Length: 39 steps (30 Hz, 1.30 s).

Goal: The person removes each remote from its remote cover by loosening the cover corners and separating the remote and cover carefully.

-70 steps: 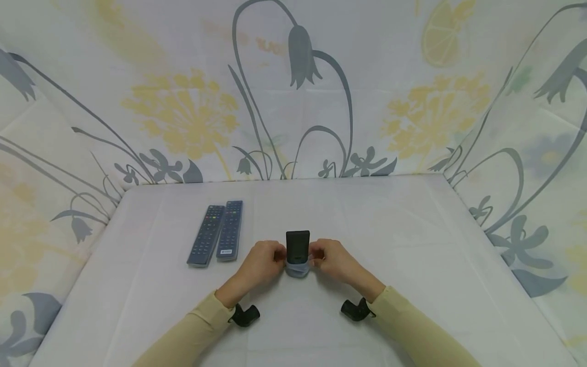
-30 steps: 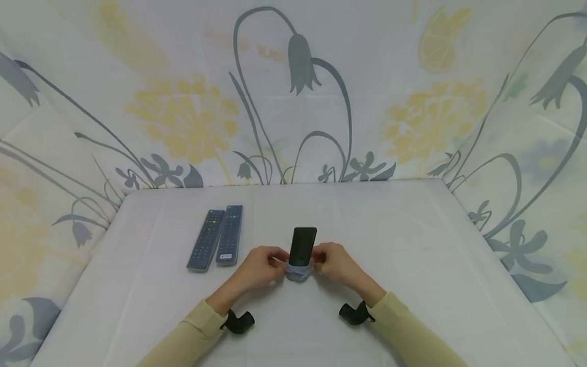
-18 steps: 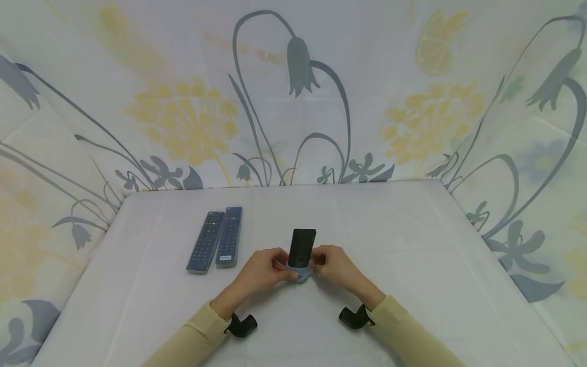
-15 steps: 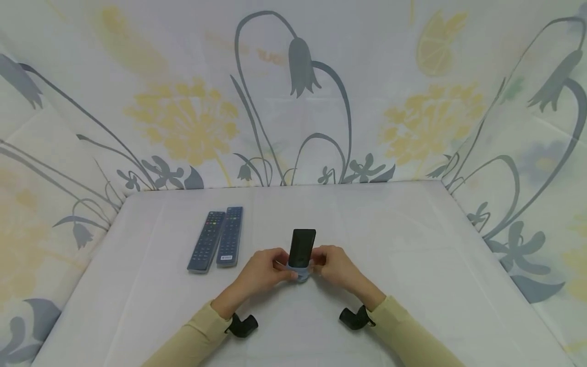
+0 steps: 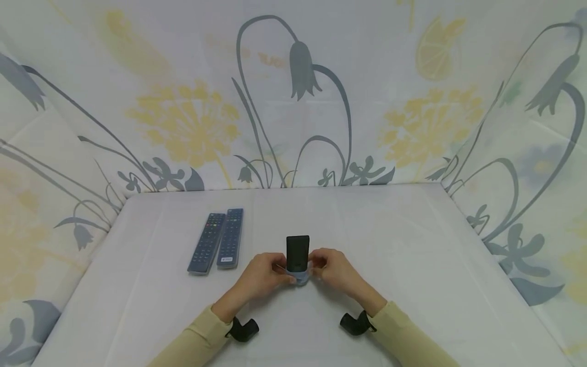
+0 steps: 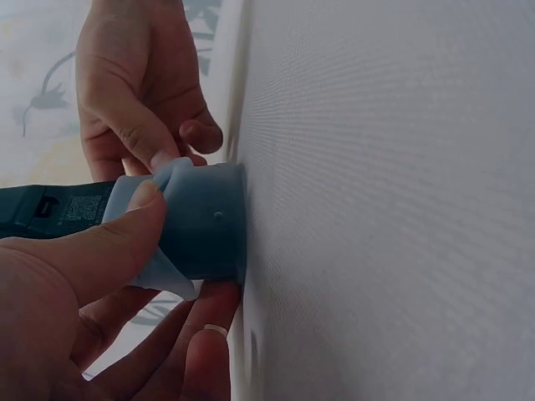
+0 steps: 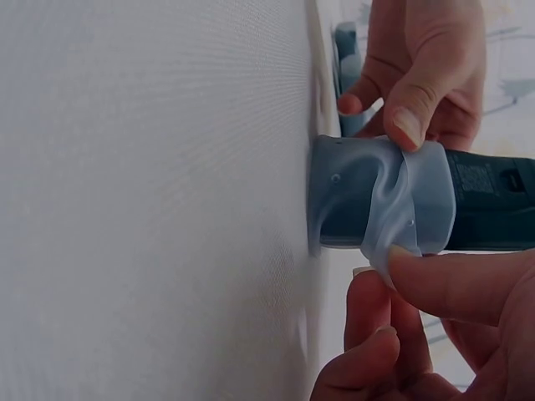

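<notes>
A dark remote control (image 5: 297,252) stands on end on the table in front of me, its back with a small label facing me. A translucent bluish silicone cover (image 7: 389,196) wraps its lower end, rumpled into folds with its edge turned over. My left hand (image 5: 263,275) pinches the cover from the left, thumb lying across its front in the left wrist view. From the right, my right hand (image 5: 338,270) pinches a fold of the cover's edge between thumb and fingers. The cover's lower end (image 6: 221,221) is right at the tabletop.
Two button-covered remotes lie side by side at the left, the outer remote (image 5: 207,243) slanted and the inner remote (image 5: 231,238) straighter. They rest on a white-clothed table (image 5: 367,219). Flower-patterned cloth (image 5: 275,127) rises at the back and both sides.
The remote leaned to the right about a second ago and now stands straighter. My left thumb has come forward onto the front of the cover. The two remotes at the left stay put.
</notes>
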### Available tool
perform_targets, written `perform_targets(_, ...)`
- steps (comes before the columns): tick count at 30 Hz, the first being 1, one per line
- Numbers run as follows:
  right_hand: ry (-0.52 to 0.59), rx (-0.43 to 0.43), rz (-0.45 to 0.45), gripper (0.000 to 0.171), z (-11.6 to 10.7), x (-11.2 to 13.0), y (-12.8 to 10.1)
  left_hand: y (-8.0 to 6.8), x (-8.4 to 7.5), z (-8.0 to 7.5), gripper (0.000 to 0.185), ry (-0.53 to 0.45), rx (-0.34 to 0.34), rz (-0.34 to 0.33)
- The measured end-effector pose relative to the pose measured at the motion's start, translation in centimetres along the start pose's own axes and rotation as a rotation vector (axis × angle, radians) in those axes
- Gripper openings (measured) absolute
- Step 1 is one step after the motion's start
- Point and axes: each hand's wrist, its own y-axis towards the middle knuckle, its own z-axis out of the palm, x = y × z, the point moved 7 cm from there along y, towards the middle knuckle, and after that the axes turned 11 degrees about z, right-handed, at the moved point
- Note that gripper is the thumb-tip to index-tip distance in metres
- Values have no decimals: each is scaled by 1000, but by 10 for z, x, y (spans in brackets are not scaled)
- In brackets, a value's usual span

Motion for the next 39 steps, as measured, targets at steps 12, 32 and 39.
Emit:
perform_targets(12, 1, -55, -26, 26, -6, 2, -3, 1, 1, -1, 17, -11, -6, 7)
perform_targets(32, 141, -208, -91, 21, -33, 22, -14, 2, 0, 0, 19, 1, -11, -10)
perform_targets(39, 260, -237, -162, 21, -45, 34, -21, 2, -3, 0, 21, -9, -10, -12)
